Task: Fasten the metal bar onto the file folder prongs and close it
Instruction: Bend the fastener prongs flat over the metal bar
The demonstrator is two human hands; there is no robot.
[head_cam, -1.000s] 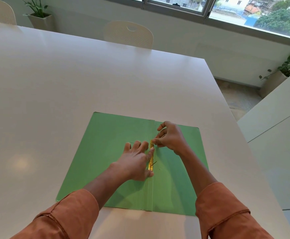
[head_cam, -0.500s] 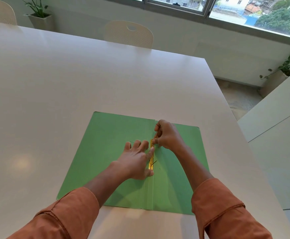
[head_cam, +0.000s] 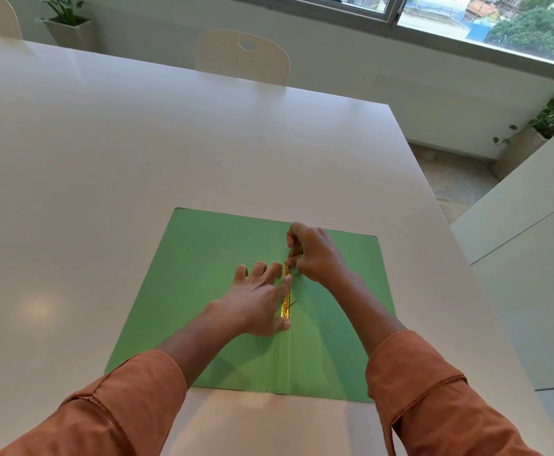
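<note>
The metal bar (head_cam: 287, 292) lies along the fold of the open folder (head_cam: 209, 291), near the table's (head_cam: 137, 159) front edge. My left hand (head_cam: 259, 304), fingers spread, presses beside it; my right hand (head_cam: 311, 253) pinches its far end (prong hidden). If the left lifts, I'd expect the bar to slip off.

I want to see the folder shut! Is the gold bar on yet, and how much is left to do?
Nearly. The gold bar already lies along the crease of the open green folder. The left hand presses it flat while the right hand pinches at its far end. One thin prong sticks out. Closing the cover is left.
</note>
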